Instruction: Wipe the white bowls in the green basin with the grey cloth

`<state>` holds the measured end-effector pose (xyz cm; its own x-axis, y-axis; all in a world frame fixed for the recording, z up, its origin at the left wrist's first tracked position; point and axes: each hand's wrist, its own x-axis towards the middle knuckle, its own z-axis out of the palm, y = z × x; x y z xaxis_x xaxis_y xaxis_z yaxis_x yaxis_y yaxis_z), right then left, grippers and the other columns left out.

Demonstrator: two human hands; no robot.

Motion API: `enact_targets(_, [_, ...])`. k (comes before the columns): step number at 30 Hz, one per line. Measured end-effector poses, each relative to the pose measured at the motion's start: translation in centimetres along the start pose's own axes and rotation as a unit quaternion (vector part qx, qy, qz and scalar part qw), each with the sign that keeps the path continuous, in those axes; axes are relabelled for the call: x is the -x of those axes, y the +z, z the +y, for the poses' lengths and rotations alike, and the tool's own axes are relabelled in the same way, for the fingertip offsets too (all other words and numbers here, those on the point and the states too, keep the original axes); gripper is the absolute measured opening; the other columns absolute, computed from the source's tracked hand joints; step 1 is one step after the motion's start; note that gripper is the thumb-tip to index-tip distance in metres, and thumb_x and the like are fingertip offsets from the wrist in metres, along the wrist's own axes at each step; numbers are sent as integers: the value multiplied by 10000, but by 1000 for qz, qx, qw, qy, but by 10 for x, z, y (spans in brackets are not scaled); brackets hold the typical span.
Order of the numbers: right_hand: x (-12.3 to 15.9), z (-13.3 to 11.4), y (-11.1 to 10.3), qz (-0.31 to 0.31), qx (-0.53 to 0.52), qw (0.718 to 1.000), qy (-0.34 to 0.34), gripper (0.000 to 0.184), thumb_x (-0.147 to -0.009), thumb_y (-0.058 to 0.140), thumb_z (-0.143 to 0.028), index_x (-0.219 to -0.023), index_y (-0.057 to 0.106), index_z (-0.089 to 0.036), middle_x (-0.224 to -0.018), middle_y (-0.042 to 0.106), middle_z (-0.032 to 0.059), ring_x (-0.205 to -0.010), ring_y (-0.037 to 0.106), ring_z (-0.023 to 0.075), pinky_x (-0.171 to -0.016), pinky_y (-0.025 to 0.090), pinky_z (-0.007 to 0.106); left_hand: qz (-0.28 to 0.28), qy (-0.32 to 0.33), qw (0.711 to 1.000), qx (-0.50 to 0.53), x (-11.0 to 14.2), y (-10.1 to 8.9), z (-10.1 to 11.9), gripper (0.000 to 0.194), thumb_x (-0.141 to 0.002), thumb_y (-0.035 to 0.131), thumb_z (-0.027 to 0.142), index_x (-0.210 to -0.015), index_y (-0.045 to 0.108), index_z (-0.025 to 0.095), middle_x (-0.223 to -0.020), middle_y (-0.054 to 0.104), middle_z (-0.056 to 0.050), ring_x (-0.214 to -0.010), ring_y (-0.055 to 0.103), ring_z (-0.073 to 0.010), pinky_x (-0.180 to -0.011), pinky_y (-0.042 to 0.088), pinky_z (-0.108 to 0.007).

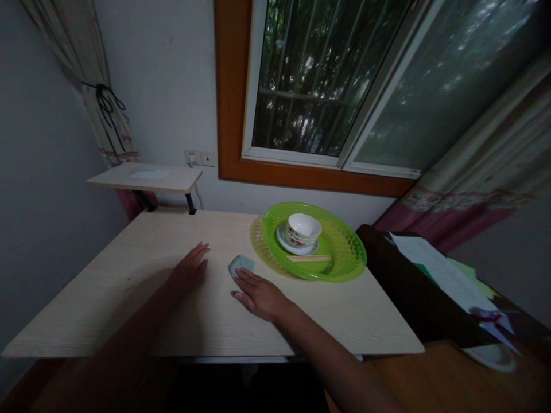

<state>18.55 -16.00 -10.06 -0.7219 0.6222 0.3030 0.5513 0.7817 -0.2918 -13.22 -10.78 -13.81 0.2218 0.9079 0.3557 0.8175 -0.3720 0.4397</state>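
Under the fingertips of my right hand [261, 295] lies a small folded light-blue cloth [239, 263], flat on the pale wooden table [241, 332]. The fingers of that hand are stretched out over the cloth's near edge, pressing on it rather than wrapped round it. My left hand [189, 268] rests at the table to the left of the cloth, fingers extended, with nothing in it. To the right stands a green plastic basket [344, 269]. Inside it are stacked white bowls [304, 226] on a white plate [282, 240], with chopsticks [309, 258] lying in front.
A small raised shelf [172, 182] with a white paper [150, 174] stands at the table's back left. Behind are a wall socket [192, 157] and a wood-framed window [318, 178]. Papers [430, 267] lie on a dark surface right of the table.
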Motion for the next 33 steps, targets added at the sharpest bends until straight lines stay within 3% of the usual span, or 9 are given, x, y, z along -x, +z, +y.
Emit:
enact_targets(4, [-27, 8, 7, -3, 46, 995, 83, 600, -1095, 502, -497, -1494, 619, -64, -1610, 527, 219, -1525, 503, 334, -1273, 434, 449, 8, -3, 996, -87, 3, 6, -12, 535, -1030, 374, 365, -1448, 640, 162, -1597, 575, -140, -1544, 470, -308, -1318, 335, -551])
enact_targets(7, [-27, 17, 1, 16, 68, 987, 144, 574, -1088, 523, -463, -1447, 640, -30, -1574, 553, 273, -1499, 530, 372, -1256, 447, 486, 8, 1, 995, -103, 4, 7, -11, 545, -1036, 358, 369, -1451, 645, 162, -1602, 566, -143, -1538, 477, -309, -1315, 332, -563])
enact_targets(13, [34, 21, -21, 86, 77, 979, 166, 411, -1081, 544, -444, -1292, 728, -143, -1382, 727, 217, -1376, 647, 348, -1142, 553, 505, 2, 1, 995, -99, 4, 6, -12, 568, -1036, 354, 368, -1452, 641, 109, -1607, 554, -170, -1544, 466, -316, -1320, 321, -547])
enact_targets(17, [73, 11, -35, 74, 65, 984, 146, 385, -1074, 553, -418, -1287, 759, -172, -1426, 708, 190, -1339, 684, 346, -1129, 577, 496, -4, -7, 995, -95, 3, 8, -12, 575, -1029, 354, 364, -1453, 639, 100, -1605, 554, -176, -1548, 460, -323, -1319, 317, -562])
enact_targets(20, [77, -3, -37, 43, 41, 994, 93, 377, -1078, 546, -378, -1314, 761, -178, -1440, 704, 155, -1376, 661, 323, -1175, 550, 476, -1, -14, 996, -85, 2, 11, -14, 568, -1019, 340, 335, -1442, 640, 103, -1598, 565, -168, -1546, 467, -309, -1319, 320, -558])
enact_targets(24, [47, -28, -21, -9, -16, 1000, -4, 388, -1096, 526, -377, -1361, 743, -194, -1487, 679, 94, -1450, 595, 260, -1258, 461, 387, 13, -29, 999, -34, -1, 6, -19, 553, -996, 330, 299, -1420, 648, 140, -1545, 630, -125, -1498, 535, -251, -1313, 356, -492])
enact_targets(28, [-8, -46, 5, -42, -26, 997, -53, 470, -1116, 481, -446, -1382, 722, -143, -1526, 647, 114, -1484, 559, 275, -1275, 428, 376, 53, -93, 993, 53, -2, -9, -20, 551, -1000, 367, 404, -1364, 682, 136, -1459, 689, -137, -1393, 629, -262, -1246, 455, -464])
enact_targets(31, [-50, -46, 20, -54, -30, 996, -64, 481, -1132, 435, -436, -1392, 707, -136, -1554, 624, 124, -1482, 562, 288, -1253, 456, 405, 64, -110, 987, 100, -1, -16, -20, 547, -1004, 413, 471, -1351, 694, 154, -1438, 701, -125, -1377, 635, -280, -1233, 462, -485])
enact_targets(33, [-72, -38, 27, -53, -41, 995, -68, 441, -1135, 427, -393, -1349, 732, -156, -1539, 640, 118, -1454, 592, 283, -1230, 483, 417, 56, -84, 989, 112, -1, -15, -20, 520, -1005, 440, 458, -1357, 696, 173, -1451, 694, -116, -1379, 631, -280, -1234, 458, -495])
